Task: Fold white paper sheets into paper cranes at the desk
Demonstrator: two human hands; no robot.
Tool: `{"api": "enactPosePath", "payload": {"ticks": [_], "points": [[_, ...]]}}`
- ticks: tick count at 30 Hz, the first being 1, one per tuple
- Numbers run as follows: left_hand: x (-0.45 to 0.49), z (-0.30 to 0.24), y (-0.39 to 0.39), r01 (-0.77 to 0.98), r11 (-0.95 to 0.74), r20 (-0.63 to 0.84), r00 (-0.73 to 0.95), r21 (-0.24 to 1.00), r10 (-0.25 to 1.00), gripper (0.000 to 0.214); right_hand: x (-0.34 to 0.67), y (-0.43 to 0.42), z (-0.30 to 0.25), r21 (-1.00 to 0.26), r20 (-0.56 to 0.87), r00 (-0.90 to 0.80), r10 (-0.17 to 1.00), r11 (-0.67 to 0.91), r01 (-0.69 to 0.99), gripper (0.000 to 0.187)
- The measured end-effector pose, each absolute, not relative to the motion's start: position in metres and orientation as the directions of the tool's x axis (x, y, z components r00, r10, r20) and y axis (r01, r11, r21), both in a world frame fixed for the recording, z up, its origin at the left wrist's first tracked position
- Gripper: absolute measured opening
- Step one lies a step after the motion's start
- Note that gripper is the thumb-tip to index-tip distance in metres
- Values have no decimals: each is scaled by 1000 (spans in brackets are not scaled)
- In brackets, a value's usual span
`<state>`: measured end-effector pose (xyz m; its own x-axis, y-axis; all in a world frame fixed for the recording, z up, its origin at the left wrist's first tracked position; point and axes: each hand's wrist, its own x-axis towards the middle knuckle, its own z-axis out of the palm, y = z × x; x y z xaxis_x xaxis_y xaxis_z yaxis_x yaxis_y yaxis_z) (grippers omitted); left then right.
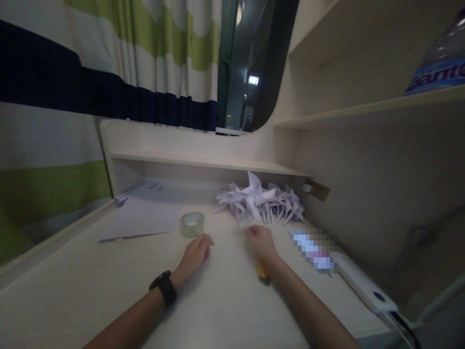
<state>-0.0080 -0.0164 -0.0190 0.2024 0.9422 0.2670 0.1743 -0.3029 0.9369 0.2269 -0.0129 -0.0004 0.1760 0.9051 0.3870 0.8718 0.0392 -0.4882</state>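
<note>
My left hand [197,253], with a black watch [164,289] on its wrist, is just in front of a roll of clear tape [192,224]. Its fingers are loosely bent and slightly apart, with nothing visible in them. My right hand [260,243] is closed, blurred by motion, in front of a pile of white paper pinwheels [254,196]. Whatever its fingers hold is too blurred to make out. A yellow and black tool [263,272], perhaps a utility knife, lies on the desk partly hidden by the right wrist.
White paper sheets [145,213] lie at the back left. On the right are a pixelated, phone-like object [314,249] and a white power strip [365,283] with cables. A low shelf [203,159] overhangs the desk's back. A bottle [441,63] stands on an upper right shelf.
</note>
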Motion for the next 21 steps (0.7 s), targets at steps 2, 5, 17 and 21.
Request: {"api": "enactPosePath", "payload": {"ticks": [2,5,17,21], "points": [[-7,-21,-17,197,-315,268,233,928,935,32,242,-5,-3,-456,372,251,893,-60,888,32],[-6,-24,-16,220,-323,263,263,920,928,33,264,6,-5,-440,283,390,876,-242,865,31],[-6,-31,-12,295,-380,266,360,876,894,33,322,39,6,-376,177,537,825,-447,812,26],[-6,-33,-12,313,-397,266,387,863,883,35,330,43,-1,-367,166,559,813,-475,800,29]]}}
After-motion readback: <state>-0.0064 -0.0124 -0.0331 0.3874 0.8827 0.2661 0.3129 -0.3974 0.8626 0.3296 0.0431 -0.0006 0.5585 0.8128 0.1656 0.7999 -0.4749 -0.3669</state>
